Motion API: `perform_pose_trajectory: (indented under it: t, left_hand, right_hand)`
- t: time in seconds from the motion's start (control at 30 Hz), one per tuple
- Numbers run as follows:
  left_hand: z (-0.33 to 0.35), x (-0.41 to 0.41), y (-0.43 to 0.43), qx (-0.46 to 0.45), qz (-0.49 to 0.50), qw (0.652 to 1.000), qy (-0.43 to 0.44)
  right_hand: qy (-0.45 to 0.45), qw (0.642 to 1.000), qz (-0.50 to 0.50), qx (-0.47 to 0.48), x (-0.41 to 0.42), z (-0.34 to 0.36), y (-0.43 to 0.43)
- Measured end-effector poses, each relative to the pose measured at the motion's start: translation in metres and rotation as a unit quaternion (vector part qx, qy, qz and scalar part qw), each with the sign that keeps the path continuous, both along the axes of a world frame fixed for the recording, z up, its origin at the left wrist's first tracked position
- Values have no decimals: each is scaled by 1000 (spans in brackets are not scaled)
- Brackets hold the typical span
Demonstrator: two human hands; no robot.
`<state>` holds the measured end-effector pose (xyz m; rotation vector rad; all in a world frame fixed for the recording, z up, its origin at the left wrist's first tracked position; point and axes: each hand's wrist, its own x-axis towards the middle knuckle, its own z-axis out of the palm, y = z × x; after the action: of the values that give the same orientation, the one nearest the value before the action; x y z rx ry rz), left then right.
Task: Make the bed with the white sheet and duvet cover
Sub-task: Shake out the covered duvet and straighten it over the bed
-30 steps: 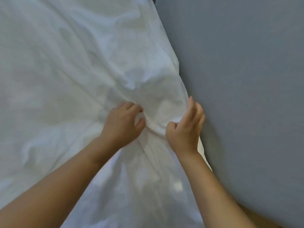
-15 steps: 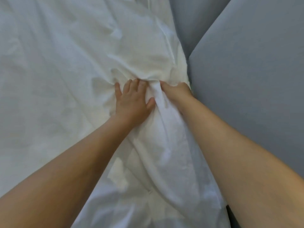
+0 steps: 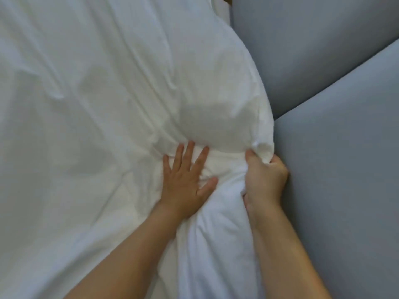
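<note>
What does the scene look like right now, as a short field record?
left hand: flat, fingers spread, pressing on the white fabric
right hand: gripping the bunched corner of the fabric, right beside the grey padded panels
fabric state: wrinkled, puffed up just beyond the hands
unclear: whether this layer is the sheet or the duvet cover

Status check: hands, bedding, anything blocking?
Left hand flat, fingers spread, pressing the white bedding. Right hand grips its bunched corner, beside the grey panel. No obstruction visible.
</note>
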<state>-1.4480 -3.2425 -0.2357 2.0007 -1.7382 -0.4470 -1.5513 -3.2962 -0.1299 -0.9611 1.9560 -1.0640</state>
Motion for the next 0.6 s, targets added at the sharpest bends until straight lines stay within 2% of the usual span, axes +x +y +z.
perform_pose_trajectory:
  t: [0.1,0.23,0.3,0.37,0.43,0.47,0.53,0.57,0.6]
  left_hand:
    - [-41,2,-6,11,4,999,-50]
    - [-47,2,-14,-5,9,999,-53]
    - [-48,4,-14,-7,13,999,-53]
    - [-49,5,-14,-2,14,999,-52]
    - [-49,5,-15,6,7,999,-50]
    - [-48,5,-15,11,4,999,-48]
    - [-47,5,-14,17,3,999,-42]
    - [-45,6,-13,13,3,999,-43]
    - [-44,7,-12,11,1,999,-46]
  right_hand:
    - [102,994,15,23,4,-46,-12]
    - [220,971,73,53,9,-57,-17]
    - [278,952,126,-28,16,-51,-20]
    - [374,899,168,-155,29,-44,-33]
    - [445,833,243,-221,48,-42,-56]
    - [463,807,304,-204,60,-43,-69]
    - [486,766,418,-55,70,-52,-91]
    - [479,759,440,29,67,-61,-100]
    - [456,768,441,94,61,-70,-107]
